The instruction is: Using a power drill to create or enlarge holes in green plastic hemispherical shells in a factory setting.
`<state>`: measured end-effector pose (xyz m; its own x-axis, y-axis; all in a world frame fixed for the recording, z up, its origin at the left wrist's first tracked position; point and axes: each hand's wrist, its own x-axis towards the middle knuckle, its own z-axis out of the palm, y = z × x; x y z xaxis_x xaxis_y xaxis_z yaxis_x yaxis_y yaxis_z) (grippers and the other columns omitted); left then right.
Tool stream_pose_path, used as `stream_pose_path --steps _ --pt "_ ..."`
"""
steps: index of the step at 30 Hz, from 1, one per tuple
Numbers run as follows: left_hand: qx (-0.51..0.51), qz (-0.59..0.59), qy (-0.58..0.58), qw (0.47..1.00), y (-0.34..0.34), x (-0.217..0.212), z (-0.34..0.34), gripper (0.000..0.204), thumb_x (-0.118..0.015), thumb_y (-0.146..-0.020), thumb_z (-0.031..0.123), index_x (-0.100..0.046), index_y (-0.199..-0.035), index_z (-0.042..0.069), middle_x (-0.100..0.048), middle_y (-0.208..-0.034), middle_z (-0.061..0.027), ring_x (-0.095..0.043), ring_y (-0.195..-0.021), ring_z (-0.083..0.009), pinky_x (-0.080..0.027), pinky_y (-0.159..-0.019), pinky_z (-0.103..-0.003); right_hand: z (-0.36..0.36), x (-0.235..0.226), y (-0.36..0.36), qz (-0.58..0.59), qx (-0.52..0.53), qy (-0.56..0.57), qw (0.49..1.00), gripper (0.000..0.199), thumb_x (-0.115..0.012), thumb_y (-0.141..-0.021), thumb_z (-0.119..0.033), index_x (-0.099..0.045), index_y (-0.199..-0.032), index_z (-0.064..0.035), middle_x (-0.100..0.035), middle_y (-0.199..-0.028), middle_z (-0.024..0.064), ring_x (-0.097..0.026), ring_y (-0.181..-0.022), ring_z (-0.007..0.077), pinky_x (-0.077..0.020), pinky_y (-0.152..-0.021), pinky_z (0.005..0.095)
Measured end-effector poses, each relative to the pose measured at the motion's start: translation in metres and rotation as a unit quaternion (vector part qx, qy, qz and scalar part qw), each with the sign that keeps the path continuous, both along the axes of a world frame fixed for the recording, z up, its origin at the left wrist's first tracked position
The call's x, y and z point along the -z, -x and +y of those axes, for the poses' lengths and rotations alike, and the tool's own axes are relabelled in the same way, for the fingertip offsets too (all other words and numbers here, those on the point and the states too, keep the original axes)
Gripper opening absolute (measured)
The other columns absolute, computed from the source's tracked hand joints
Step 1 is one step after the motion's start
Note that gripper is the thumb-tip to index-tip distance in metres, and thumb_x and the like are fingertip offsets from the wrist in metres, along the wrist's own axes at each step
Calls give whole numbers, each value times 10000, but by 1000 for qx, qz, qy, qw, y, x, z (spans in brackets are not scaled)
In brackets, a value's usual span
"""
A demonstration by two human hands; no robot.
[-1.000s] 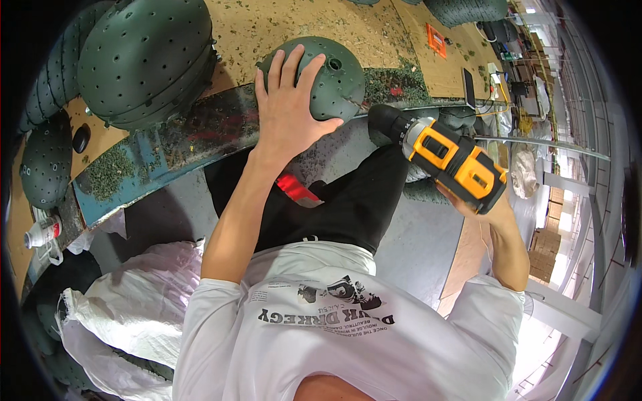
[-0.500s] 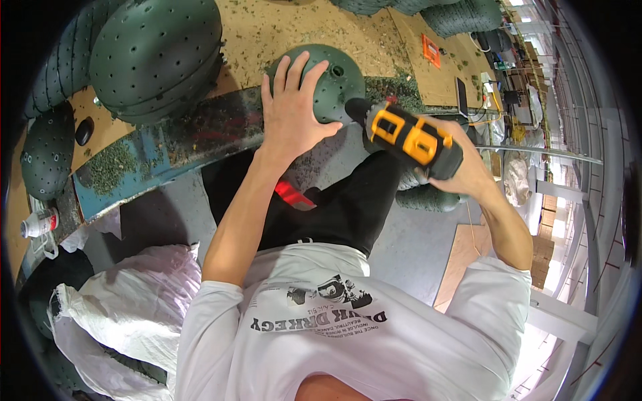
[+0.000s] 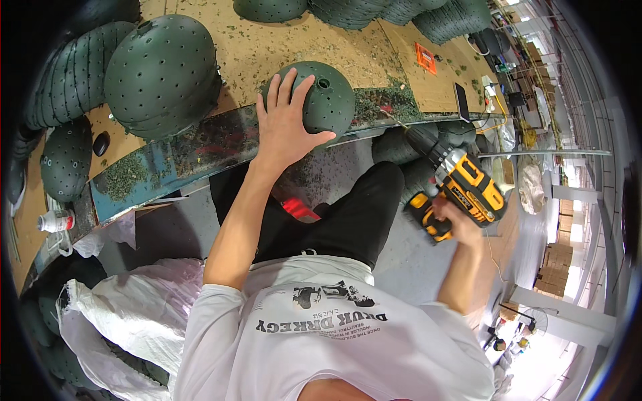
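Observation:
My left hand (image 3: 284, 130) lies with spread fingers over a dark green dome (image 3: 333, 110). Many small holes dot the dome, and a larger round one sits near its top. It rests at the bench's near edge, my thumb along its near side. To the right, my right hand (image 3: 460, 222) is wrapped round the handle of a yellow and black cordless drill (image 3: 471, 187). The drill's long thin bit (image 3: 396, 119) points up and left toward the bench edge, apart from the dome.
Stacked green domes (image 3: 160, 77) stand at the left, with more stacks (image 3: 341, 12) along the far side. Green shavings litter the bench (image 3: 267, 47). A phone (image 3: 461, 101) and an orange item (image 3: 425, 59) lie right. A white sack (image 3: 134, 307) is at lower left.
My right hand and the drill have swung down and right, away from the dome, so its bit now shows. My left hand stays on the dome. The whole view has shifted slightly.

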<state>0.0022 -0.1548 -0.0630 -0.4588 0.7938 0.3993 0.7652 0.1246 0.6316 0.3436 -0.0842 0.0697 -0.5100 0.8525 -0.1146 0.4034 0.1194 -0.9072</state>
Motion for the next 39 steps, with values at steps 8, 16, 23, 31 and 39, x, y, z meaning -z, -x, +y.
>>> stream_pose_path --steps 8,16,23,31,39 --pt "-9 20 -37 999 -9 -6 -10 884 -865 -695 353 -433 -1435 131 -338 -1520 -189 -292 -1424 -388 -254 -1141 -547 -29 192 -9 574 48 394 717 364 -567 -848 -110 -518 -1203 -44 -360 -593 -37 -348 -512 91 -315 -539 267" --pt "-82 -479 -136 863 -68 47 -74 108 -649 -947 62 -591 -1036 43 -631 -936 -22 -588 -880 -91 -470 -835 -243 -22 253 -35 626 65 434 645 357 -578 -833 -111 -503 -1178 -54 -363 -587 -41 -338 -499 83 -321 -528 263" --pt "52 -661 -111 740 -98 64 -40 350 -538 -1025 240 -506 -1297 21 -571 -1307 -190 -579 -1202 -291 -471 -1010 -404 -12 257 -30 622 70 454 634 361 -551 -846 -79 -495 -1200 -43 -364 -582 -35 -349 -508 81 -334 -538 259" --pt "74 -723 -300 617 -64 14 7 466 -559 -992 407 -497 -1351 116 -534 -1396 -99 -491 -1305 -290 -391 -1098 -480 -14 256 -37 618 52 454 640 356 -564 -835 -110 -498 -1180 -51 -352 -567 -32 -341 -493 89 -308 -520 270" --pt "160 -775 -401 461 -23 24 32 625 -726 -793 388 -557 -1348 158 -489 -1455 -53 -415 -1362 -277 -266 -1163 -511 -14 255 -37 614 52 453 644 362 -553 -835 -108 -511 -1189 -47 -364 -562 -29 -330 -479 87 -298 -507 267"
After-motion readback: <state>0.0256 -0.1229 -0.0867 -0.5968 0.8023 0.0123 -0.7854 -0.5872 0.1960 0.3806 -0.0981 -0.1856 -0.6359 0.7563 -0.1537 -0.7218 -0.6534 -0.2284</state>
